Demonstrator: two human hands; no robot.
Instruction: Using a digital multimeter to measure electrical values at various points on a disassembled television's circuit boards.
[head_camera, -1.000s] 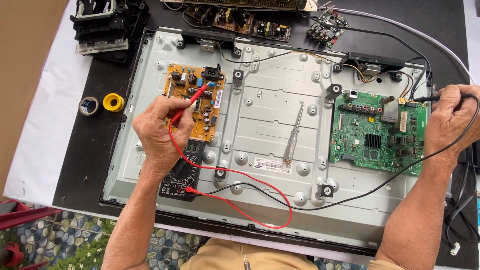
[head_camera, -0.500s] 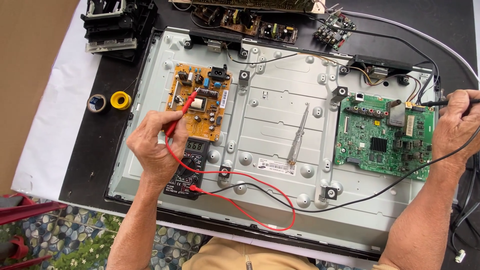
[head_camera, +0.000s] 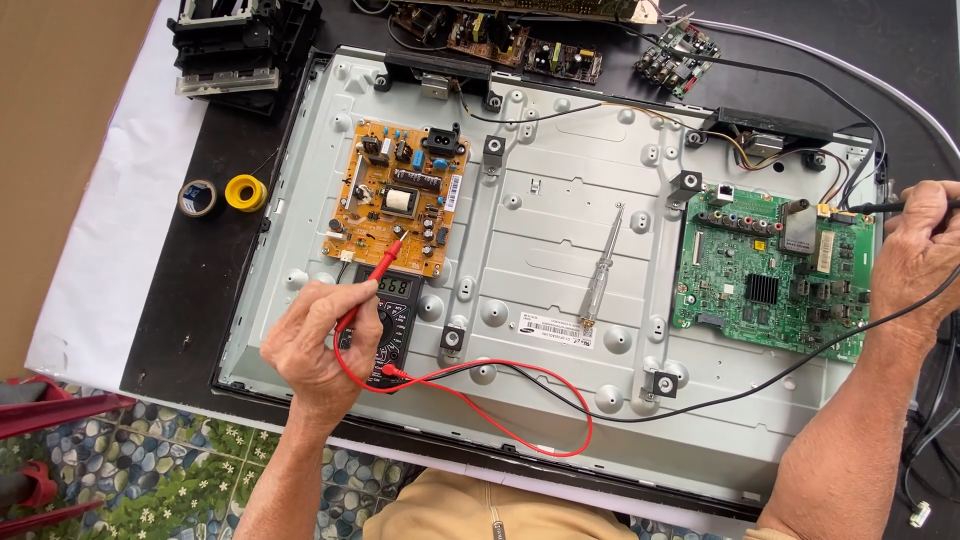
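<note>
Left hand (head_camera: 318, 345) shifted lower; two probes, two boards.

matt metal back panel (head_camera: 560, 250), glossy plastic probe (head_camera: 375, 275)

Bystander items on and around a black bench (head_camera: 180, 300) seen from above.

A roll of black tape (head_camera: 199, 198) lies just beside a roll of yellow tape (head_camera: 245, 192) near the left edge. A black plastic chassis (head_camera: 240, 45) sits at the top left. Two loose brown circuit boards (head_camera: 520, 45) and a small green board (head_camera: 680, 52) lie along the top edge. A clear-handled screwdriver (head_camera: 601, 268) rests on the grey metal back panel (head_camera: 560, 150). A brown cardboard sheet (head_camera: 60, 130) lies at far left; patterned floor tiles (head_camera: 150, 460) show below.
</note>
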